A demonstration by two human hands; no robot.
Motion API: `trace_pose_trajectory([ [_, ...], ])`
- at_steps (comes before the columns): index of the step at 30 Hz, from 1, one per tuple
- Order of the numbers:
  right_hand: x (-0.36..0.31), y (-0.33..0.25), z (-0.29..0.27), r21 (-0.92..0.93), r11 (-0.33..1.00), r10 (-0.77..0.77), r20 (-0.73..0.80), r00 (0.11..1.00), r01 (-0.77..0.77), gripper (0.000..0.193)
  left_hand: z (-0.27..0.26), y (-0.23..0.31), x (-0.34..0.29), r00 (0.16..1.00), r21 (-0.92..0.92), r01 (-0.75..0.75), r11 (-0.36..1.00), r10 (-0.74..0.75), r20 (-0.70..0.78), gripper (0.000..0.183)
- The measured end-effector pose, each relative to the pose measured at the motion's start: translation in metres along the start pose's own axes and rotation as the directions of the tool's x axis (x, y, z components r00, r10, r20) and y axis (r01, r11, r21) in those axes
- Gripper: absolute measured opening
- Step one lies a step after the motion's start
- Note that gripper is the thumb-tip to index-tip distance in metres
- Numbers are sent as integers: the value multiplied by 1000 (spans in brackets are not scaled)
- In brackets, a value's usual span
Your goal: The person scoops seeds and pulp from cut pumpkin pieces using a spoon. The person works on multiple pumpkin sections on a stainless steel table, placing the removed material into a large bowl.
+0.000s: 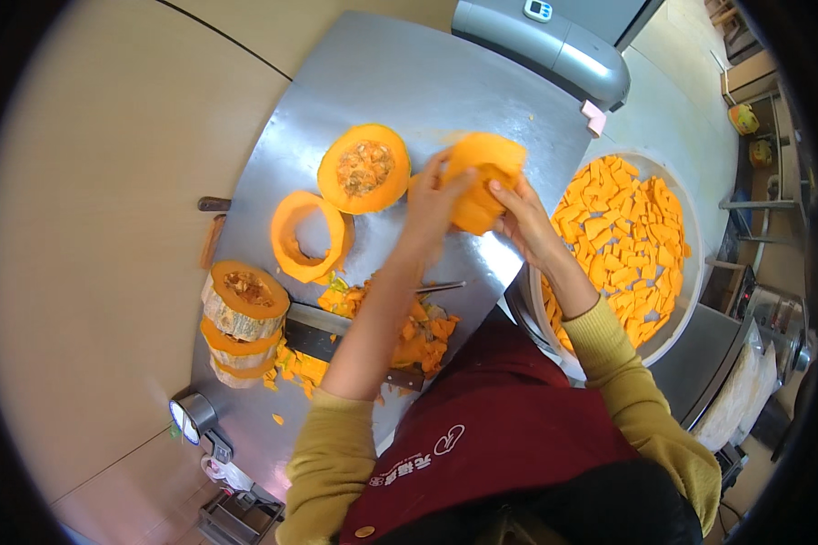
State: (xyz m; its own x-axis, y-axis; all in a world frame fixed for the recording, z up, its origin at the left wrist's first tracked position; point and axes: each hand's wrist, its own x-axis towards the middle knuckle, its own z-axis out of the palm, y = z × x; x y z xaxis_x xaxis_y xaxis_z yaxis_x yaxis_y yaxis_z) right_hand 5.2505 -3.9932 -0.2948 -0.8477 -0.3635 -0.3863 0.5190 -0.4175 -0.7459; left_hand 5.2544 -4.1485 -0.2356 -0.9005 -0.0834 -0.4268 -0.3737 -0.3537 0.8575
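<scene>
Above the steel table [409, 73], both hands grip a peeled, hollowed pumpkin piece [486, 159], bright orange and slightly blurred. My left hand [438, 198] holds its left side, and my right hand [523, 218] closes on its lower right. Just left of them lies a pumpkin round with seeds in its centre [341, 173]. A hollowed pumpkin ring [336, 241] rests below that round. Under my left forearm are pumpkin scraps and peelings [436, 331], a wide-bladed knife [309, 341] with a wooden handle, and a thin metal tool [443, 287], partly hidden.
Unpeeled pumpkin rounds [245, 313] are stacked at the table's left edge. A large round basin [691, 304] of cut pumpkin pieces stands at the right. Two wooden handles [212, 238] jut past the left edge. A grey machine [554, 50] borders the far edge.
</scene>
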Motion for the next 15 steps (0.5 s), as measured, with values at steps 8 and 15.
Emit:
trace_pose_trajectory([
  [8, 78, -18, -13, -430, 902, -73, -78, 994, 32, 42, -73, -30, -38, 894, -147, 120, 982, -171, -415, 58],
  [15, 117, 8, -31, -959, 259, -292, 32, 956, 111, 50, -118, -67, 7, 841, -507, 9, 862, -281, -462, 64],
])
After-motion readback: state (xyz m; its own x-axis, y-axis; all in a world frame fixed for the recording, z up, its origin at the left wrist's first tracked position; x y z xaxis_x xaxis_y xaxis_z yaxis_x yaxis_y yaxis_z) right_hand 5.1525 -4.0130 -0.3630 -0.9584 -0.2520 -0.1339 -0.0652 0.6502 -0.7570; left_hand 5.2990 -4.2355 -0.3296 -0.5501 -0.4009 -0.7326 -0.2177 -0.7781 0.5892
